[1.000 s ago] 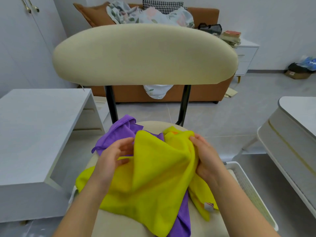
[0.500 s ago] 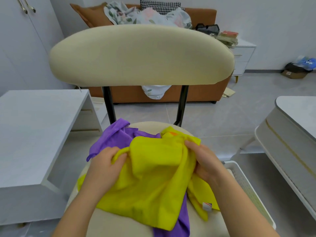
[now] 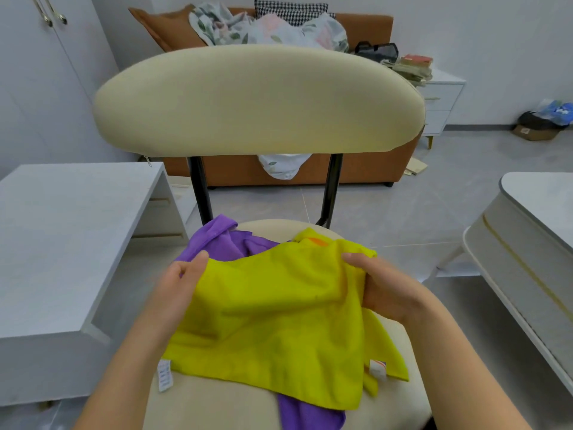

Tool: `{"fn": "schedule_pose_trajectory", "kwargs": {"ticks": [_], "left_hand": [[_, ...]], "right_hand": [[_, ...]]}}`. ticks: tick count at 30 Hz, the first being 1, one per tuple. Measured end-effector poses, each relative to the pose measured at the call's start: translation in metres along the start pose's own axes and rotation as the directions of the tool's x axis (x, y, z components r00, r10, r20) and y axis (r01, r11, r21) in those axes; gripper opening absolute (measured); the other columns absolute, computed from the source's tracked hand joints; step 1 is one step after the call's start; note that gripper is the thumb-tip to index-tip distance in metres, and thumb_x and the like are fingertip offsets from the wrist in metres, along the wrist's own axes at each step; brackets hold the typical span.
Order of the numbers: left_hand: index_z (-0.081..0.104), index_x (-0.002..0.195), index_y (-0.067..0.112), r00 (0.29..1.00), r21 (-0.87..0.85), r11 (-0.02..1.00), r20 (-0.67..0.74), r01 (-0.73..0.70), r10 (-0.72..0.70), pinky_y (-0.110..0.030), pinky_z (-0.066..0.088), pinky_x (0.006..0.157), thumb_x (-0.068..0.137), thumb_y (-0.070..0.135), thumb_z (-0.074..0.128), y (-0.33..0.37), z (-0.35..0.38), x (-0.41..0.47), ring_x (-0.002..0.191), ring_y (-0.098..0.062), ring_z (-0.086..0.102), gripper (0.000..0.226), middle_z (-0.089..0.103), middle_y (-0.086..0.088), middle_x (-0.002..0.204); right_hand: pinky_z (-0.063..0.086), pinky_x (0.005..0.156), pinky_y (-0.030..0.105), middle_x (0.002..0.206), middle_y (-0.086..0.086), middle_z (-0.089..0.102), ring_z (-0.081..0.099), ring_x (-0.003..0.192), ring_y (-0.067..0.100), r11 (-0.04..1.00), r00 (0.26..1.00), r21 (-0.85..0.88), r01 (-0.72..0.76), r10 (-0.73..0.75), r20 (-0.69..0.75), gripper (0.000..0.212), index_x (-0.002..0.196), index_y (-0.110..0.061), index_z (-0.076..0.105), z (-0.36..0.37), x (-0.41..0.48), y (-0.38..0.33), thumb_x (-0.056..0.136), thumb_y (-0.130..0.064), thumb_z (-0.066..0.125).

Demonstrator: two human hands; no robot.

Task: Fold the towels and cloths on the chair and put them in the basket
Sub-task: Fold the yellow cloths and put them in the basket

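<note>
A yellow cloth (image 3: 273, 321) is spread above the cream chair seat (image 3: 217, 405). My left hand (image 3: 179, 283) pinches its upper left edge. My right hand (image 3: 378, 283) grips its bunched upper right corner. Under it lies a purple cloth (image 3: 226, 240), showing at the back left and again at the front. A second yellow cloth (image 3: 387, 352) with a white tag pokes out at the right, with a bit of orange fabric (image 3: 316, 242) near the back. The basket is hidden behind my right arm.
The chair's cream backrest (image 3: 257, 100) fills the middle of the view. A white table (image 3: 62, 231) stands to the left and another white table (image 3: 533, 243) to the right. An orange sofa (image 3: 366, 169) with bedding is behind.
My hands have moved apart and pulled the bunched yellow cloth out flat between them. The cloth's left tag now shows at the front left.
</note>
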State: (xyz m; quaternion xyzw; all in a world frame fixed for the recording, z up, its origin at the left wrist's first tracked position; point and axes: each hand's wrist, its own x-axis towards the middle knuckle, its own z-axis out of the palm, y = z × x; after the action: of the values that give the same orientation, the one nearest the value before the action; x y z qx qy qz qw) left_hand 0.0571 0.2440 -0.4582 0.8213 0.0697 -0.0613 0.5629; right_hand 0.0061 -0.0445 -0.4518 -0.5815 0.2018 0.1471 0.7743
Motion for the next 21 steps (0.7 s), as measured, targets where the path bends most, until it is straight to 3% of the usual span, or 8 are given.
{"fn": "schedule_pose_trajectory", "kwargs": {"ticks": [2,4,6,8,11,15,19,21], "left_hand": [[0.049,0.087,0.024,0.998,0.116,0.993,0.06,-0.001,-0.006,-0.034,0.034,0.087,0.1,0.034,0.037,-0.003,-0.002,0.001,0.099,-0.016,0.042,0.02,0.047,0.005,0.09],[0.042,0.076,0.019,0.99,0.289,0.956,0.139,-0.043,0.003,-0.032,0.03,0.077,0.101,0.017,0.032,-0.01,-0.005,0.002,0.091,-0.02,0.043,0.027,0.043,0.004,0.081],[0.044,0.08,0.014,0.983,0.346,0.938,0.181,-0.025,-0.041,-0.033,0.029,0.068,0.098,0.013,0.035,-0.015,-0.009,0.004,0.08,-0.022,0.044,0.02,0.047,-0.003,0.081],[0.048,0.083,0.014,0.98,0.261,0.965,0.199,-0.026,-0.028,-0.031,0.028,0.062,0.094,0.011,0.046,-0.016,-0.013,0.004,0.07,-0.018,0.041,0.011,0.047,-0.005,0.076],[0.049,0.079,0.019,0.988,-0.132,0.991,0.145,-0.031,0.05,-0.03,0.026,0.056,0.088,0.014,0.057,-0.011,-0.019,0.001,0.064,-0.014,0.036,0.013,0.043,-0.002,0.071],[0.053,0.085,0.023,0.997,-0.528,0.849,0.069,0.023,0.016,-0.023,0.045,0.051,0.095,0.009,0.046,-0.005,-0.032,-0.002,0.065,-0.01,0.055,0.018,0.06,0.002,0.073],[0.054,0.103,0.02,0.994,-0.373,0.923,0.005,-0.095,0.105,-0.017,0.05,0.058,0.089,0.001,0.056,-0.008,-0.032,0.0,0.071,-0.009,0.06,0.023,0.062,-0.002,0.088],[0.055,0.105,0.015,0.991,-0.235,0.963,-0.013,-0.134,0.135,-0.022,0.046,0.066,0.089,0.014,0.061,-0.009,-0.029,0.0,0.077,-0.014,0.055,0.018,0.059,-0.006,0.092]], "right_hand": [[0.052,0.091,0.048,0.11,0.008,0.07,0.066,0.102,0.027,0.991,0.997,-0.136,0.011,-0.021,-0.074,0.032,0.12,-0.012,0.06,-0.005,0.003,0.002,0.088,-0.017,0.06],[0.053,0.089,0.046,0.107,0.009,0.07,0.066,0.096,0.027,0.969,0.987,-0.247,0.003,-0.044,-0.157,0.027,0.118,-0.011,0.059,-0.008,0.004,0.003,0.091,-0.014,0.058],[0.053,0.084,0.043,0.109,0.011,0.067,0.064,0.097,0.028,0.95,0.974,-0.31,-0.021,-0.051,-0.222,0.029,0.12,-0.01,0.057,-0.01,0.005,0.005,0.092,-0.018,0.059],[0.053,0.084,0.044,0.111,0.013,0.065,0.063,0.1,0.03,0.942,0.956,-0.336,-0.024,-0.077,-0.282,0.029,0.119,-0.011,0.056,-0.01,0.005,0.006,0.093,-0.023,0.059],[0.052,0.084,0.043,0.108,0.013,0.065,0.062,0.095,0.027,0.954,0.925,-0.29,0.069,-0.171,-0.34,0.012,0.103,-0.015,0.06,-0.011,0.001,0.002,0.094,-0.021,0.056],[0.053,0.067,0.033,0.094,0.008,0.067,0.064,0.082,0.021,0.982,0.938,-0.105,0.155,-0.18,-0.298,0.009,0.096,-0.017,0.062,-0.014,-0.01,-0.01,0.094,-0.021,0.054],[0.053,0.067,0.034,0.096,0.007,0.07,0.066,0.087,0.022,0.987,0.937,0.004,0.162,-0.152,-0.316,0.024,0.109,-0.014,0.061,-0.013,-0.016,-0.013,0.091,-0.029,0.058],[0.052,0.066,0.033,0.088,0.001,0.073,0.067,0.086,0.019,0.979,0.944,0.058,0.193,-0.17,-0.285,0.021,0.102,-0.019,0.063,-0.011,-0.019,-0.014,0.092,-0.035,0.054]]}}
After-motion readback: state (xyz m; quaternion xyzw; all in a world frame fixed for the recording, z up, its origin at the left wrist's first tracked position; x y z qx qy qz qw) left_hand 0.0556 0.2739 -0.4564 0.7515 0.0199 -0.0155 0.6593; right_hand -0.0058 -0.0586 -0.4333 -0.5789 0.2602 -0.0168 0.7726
